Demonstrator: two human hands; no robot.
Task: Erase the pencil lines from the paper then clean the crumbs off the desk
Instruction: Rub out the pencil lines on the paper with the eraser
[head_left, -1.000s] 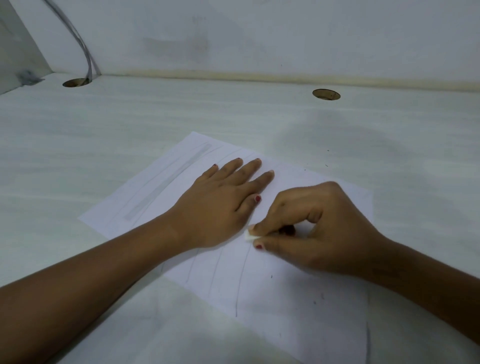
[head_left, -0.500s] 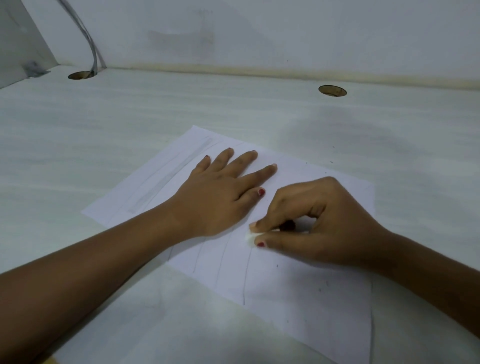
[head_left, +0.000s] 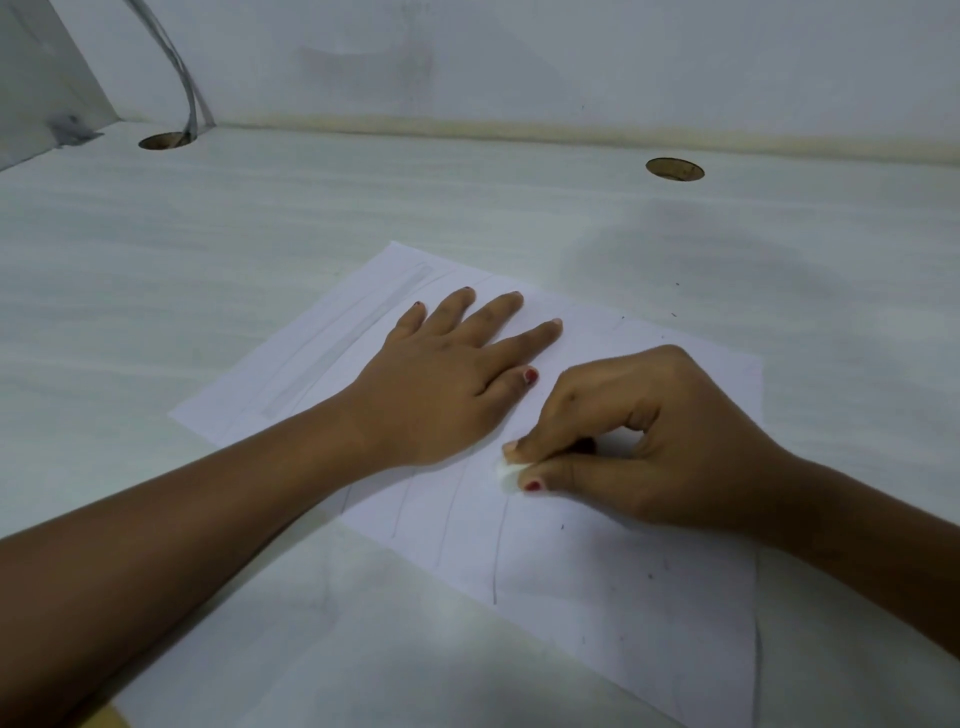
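Right hand (head_left: 649, 441) pinches small white eraser (head_left: 506, 472) on paper (head_left: 597, 582).
Left hand (head_left: 447, 384) spread flat beside it; faint pencil lines (head_left: 498, 545) below.

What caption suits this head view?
Left hand flat on paper; right hand rubs eraser on it.

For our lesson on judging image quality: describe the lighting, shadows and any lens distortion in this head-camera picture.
Head view: dim, bluish, even light with no glare; a broad soft shadow lies on the desk beyond the paper; darker shadow sits under the right hand pinching the eraser; the left hand looks sharp; the wide-angle lens bows the desk's back edge.
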